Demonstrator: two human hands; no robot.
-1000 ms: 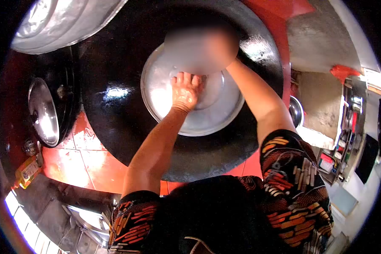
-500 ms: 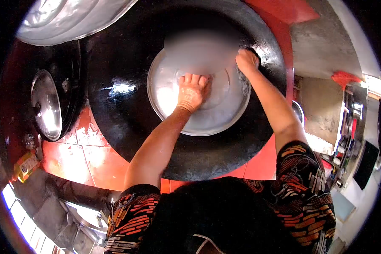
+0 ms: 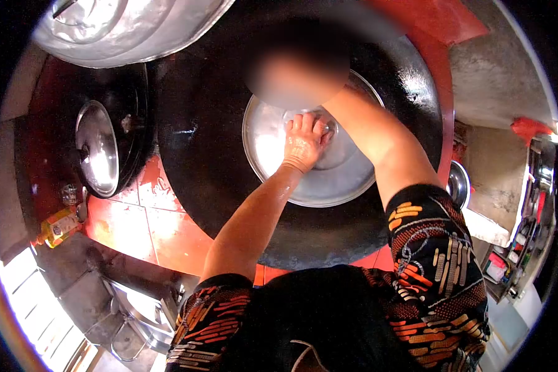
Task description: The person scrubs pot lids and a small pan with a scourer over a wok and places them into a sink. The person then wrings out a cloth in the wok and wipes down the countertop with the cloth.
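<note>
A round, shallow metal basin or lid lies inside a large black wok. My left hand rests on its inner surface, fingers slightly apart and wet. My right forearm reaches across the upper right of the metal piece. At its end, my right hand falls in a blurred patch over the far rim, so its fingers and anything in them cannot be made out.
At the upper left is a large silvery lid. Below it, another round lid lies over a dark pan. A yellow bottle stands at the left. Red tiles surround the wok, and a metal bowl sits at the right.
My right hand has moved from the metal piece's right edge toward its far left side, into the blur. My left hand stays on the metal. The whole scene has shifted rightward in the view.
</note>
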